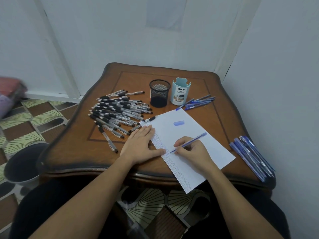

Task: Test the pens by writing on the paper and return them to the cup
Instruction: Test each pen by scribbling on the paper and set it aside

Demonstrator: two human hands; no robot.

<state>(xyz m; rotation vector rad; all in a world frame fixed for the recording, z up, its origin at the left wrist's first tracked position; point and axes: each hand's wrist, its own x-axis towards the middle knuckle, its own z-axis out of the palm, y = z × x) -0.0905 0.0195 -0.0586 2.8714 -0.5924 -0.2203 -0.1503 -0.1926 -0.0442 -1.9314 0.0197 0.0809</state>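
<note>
At the right hand (pixel 191 152), a blue pen (pixel 189 143) is being pinched btwn thumb and first fingers. The other fingers are curling under, and the tip is touching the paper (pixel 189 128) beside a column of small test marks, so prob. mid-test. The left hand (pixel 139 145) is lying flat w/ fingers straight and together, gripping nothing. It is pressing the sheet's left edge so the sheet isn't sliding under the pen.

Just beyond the right hand, 1 blue cap (pixel 179 123) is lying on the sheet, prob. this pen's, waiting w/in reach for recapping. Further beyond both hands, 2 cups are standing side by side: a black mesh cup (pixel 159 95) and a pale blue desk organizer (pixel 180 92). No pens are sticking out of either, so returns are looking not yet done.

Beyond and left of the left hand, a pile of black-grip pens (pixel 117 111) is fanning over the table (pixel 131 80). They're overlapping too much for an exact count; several dozen approx. A single black-grip pen (pixel 149 119) is lying just past the left fingertips, at the sheet's corner.

Beyond the right hand, beside the organizer, loose blue pens (pixel 198 101) are lying, approx. 5–6. Right of the right hand, at the table edge, a bundle of blue pens (pixel 250 156) is lying, approx. 6–7. The grouping is prob. keeping tested and untested apart; which is which, can't tell.
</note>
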